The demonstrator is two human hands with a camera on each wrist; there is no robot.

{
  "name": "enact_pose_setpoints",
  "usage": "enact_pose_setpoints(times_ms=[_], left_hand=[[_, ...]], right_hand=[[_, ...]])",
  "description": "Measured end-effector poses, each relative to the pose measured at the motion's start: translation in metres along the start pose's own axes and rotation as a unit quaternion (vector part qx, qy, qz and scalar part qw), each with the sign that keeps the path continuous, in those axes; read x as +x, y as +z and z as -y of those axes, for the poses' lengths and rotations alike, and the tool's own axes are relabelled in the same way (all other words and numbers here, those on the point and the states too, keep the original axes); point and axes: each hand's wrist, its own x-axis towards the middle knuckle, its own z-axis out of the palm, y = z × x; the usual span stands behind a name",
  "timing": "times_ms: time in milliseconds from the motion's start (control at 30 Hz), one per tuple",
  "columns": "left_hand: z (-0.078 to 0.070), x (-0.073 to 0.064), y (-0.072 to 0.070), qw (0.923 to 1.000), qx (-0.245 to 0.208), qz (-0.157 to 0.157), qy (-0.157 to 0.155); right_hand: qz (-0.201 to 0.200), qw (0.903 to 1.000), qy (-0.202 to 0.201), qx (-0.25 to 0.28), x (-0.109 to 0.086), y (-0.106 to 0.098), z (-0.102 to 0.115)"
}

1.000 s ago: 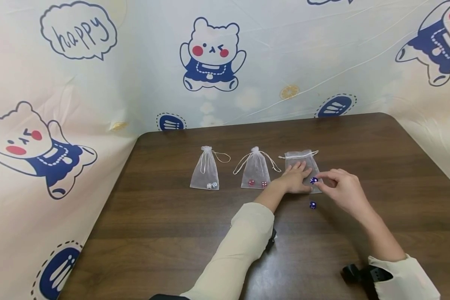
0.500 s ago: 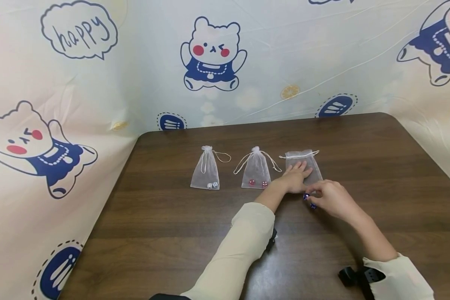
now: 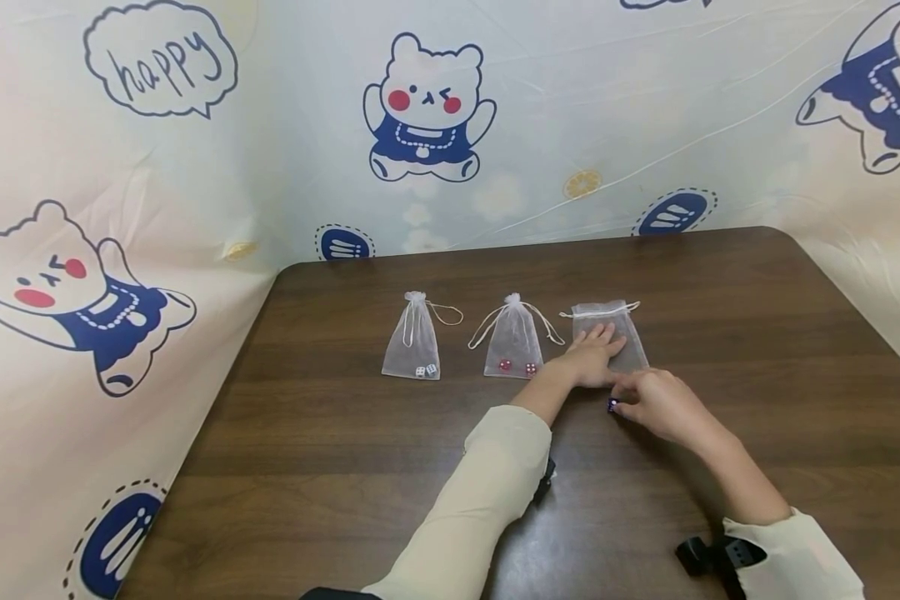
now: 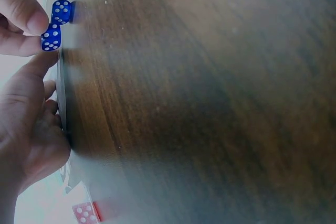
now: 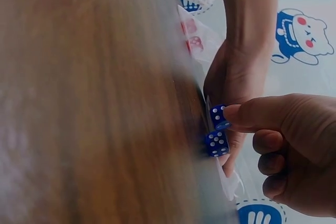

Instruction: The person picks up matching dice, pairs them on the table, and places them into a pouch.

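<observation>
My left hand (image 3: 591, 357) lies with spread fingers on the right-hand sheer white drawstring bag (image 3: 630, 354), covering part of it. Just right of it, my right hand (image 3: 663, 404) pinches a blue die (image 5: 219, 116) with white pips between thumb and fingers. A second blue die (image 5: 217, 144) sits on the table right beside the pinched one, seemingly touching it. In the left wrist view the held die (image 4: 51, 37) and the other die (image 4: 61, 11) show together. From the head view only one blue die (image 3: 612, 405) is visible at the fingertips.
Left of my hands lie two gathered sheer bags: the middle bag (image 3: 512, 337) has red dice (image 3: 505, 365) inside, the far-left bag (image 3: 411, 342) white dice (image 3: 425, 371). All are on a brown wooden table (image 3: 330, 467). A printed cloth (image 3: 300, 125) hangs behind.
My right hand has come down and left from over the bag, bringing the pinched blue die beside the other one at the bag's near edge. The left hand stays put.
</observation>
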Motion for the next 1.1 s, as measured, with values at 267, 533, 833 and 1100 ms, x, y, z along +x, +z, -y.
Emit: enact_pose_setpoints(times_ms=[267, 533, 833, 1100], left_hand=[[-0.001, 0.0, 0.0, 1.0, -0.005, 0.005, -0.005], [0.0, -0.001, 0.0, 1.0, -0.003, 0.005, -0.004], [-0.002, -0.003, -0.001, 1.0, -0.002, 0.001, 0.0], [-0.003, -0.005, -0.002, 0.9995, 0.014, -0.028, -0.008]], right_hand=[[0.014, 0.9998, 0.013, -0.001, -0.001, 0.003, 0.0], [0.022, 0.9996, 0.017, 0.001, 0.0, 0.004, 0.0], [0.021, 0.9993, 0.031, 0.002, -0.003, -0.005, -0.002], [-0.011, 0.999, 0.043, 0.005, -0.009, -0.017, -0.006]])
